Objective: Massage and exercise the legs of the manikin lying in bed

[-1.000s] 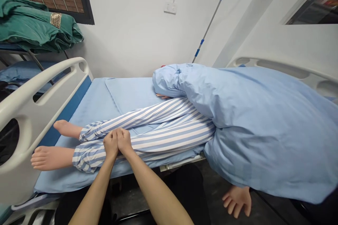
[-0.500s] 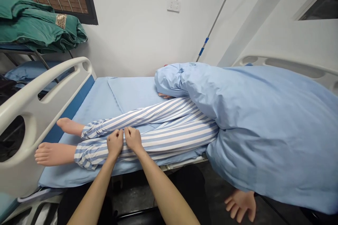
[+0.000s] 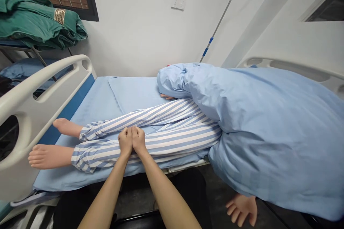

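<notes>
My left hand (image 3: 125, 142) and my right hand (image 3: 138, 139) are closed into fists, side by side and touching. Both rest on or just over the near lower leg of a manikin, on its blue-and-white striped trousers (image 3: 185, 136). No object shows in either fist, and the cloth around them is not bunched up. The manikin's bare feet (image 3: 49, 156) point left towards the footboard. Its upper body is hidden under a folded-back light blue quilt (image 3: 268, 121). One manikin hand (image 3: 243, 207) hangs out below the quilt, over the bed's near side.
A cream footboard (image 3: 51, 96) closes the left end of the bed, on a light blue sheet (image 3: 129, 91). An IV pole (image 3: 219, 25) stands at the wall behind. Green bedding (image 3: 40, 25) is piled at upper left. A wall socket (image 3: 178, 3) is above the bed.
My left fist has moved right, closing the small gap to my right fist. The right fist has shifted slightly. The view has turned a little; the manikin and quilt lie as before.
</notes>
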`<state>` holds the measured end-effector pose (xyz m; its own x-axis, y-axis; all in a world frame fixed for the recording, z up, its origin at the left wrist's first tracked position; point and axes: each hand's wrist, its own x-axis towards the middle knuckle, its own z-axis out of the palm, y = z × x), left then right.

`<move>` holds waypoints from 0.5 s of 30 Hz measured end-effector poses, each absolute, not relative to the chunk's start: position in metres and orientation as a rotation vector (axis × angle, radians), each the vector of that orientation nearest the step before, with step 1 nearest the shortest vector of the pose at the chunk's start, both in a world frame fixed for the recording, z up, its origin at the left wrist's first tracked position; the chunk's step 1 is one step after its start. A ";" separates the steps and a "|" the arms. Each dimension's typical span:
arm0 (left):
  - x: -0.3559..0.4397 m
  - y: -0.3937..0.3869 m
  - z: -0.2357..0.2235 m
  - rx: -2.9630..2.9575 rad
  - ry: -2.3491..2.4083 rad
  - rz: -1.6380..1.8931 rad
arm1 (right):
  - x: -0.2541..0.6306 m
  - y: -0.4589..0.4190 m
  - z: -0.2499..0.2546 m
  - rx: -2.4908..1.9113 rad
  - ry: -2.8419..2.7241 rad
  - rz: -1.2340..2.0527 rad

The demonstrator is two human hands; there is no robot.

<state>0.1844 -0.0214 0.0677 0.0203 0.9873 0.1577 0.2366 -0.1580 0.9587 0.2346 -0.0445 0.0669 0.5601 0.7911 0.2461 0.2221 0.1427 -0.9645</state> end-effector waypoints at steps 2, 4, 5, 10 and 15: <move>0.183 -0.023 0.066 1.622 1.353 1.189 | 0.235 -0.044 0.067 -1.399 -0.931 0.536; 0.181 -0.023 0.065 1.667 1.370 1.178 | 0.238 -0.045 0.071 -1.436 -0.951 0.548; 0.181 -0.023 0.065 1.679 1.372 1.163 | 0.241 -0.046 0.075 -1.474 -0.984 0.535; 0.185 -0.026 0.066 1.778 1.334 1.101 | 0.260 -0.057 0.095 -1.603 -1.207 0.355; 0.188 -0.028 0.067 1.876 1.381 1.106 | 0.269 -0.064 0.078 -1.697 -1.226 0.293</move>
<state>0.1878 -0.0285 0.0674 0.1311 0.9478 0.2905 0.4904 -0.3167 0.8119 0.2690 -0.0639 0.0776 0.4608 0.8247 0.3279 0.5874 -0.0064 -0.8093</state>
